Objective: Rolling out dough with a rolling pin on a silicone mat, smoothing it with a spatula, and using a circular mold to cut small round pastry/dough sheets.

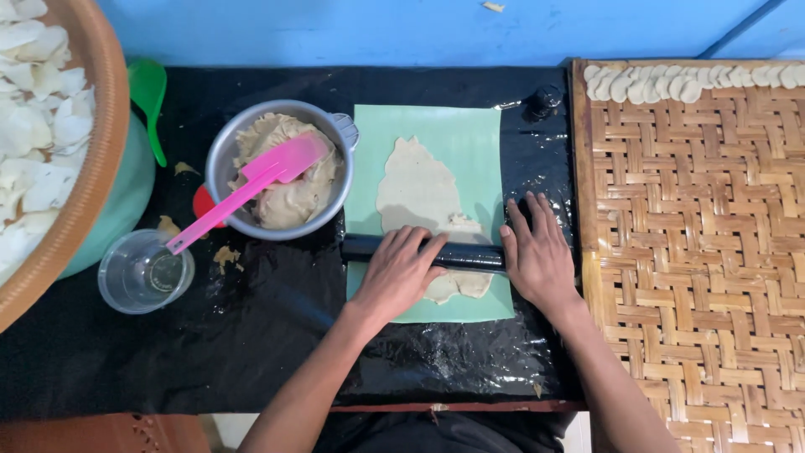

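Both hands lie flat and open on a black rolling pin [436, 252], left hand [398, 275] and right hand [537, 256] apart for even pressure, gripping nothing, flattening beige dough [419, 189] on a green sheet [478, 138] atop the tabletop [251, 335]

A black rolling pin [436, 252] lies crosswise over a thin, pale, ragged-edged sheet of dough [419, 193] that stretches lengthwise down the middle of a light green mat [474, 143], most of the dough showing beyond the pin and a small lobe bulging out at the near side.
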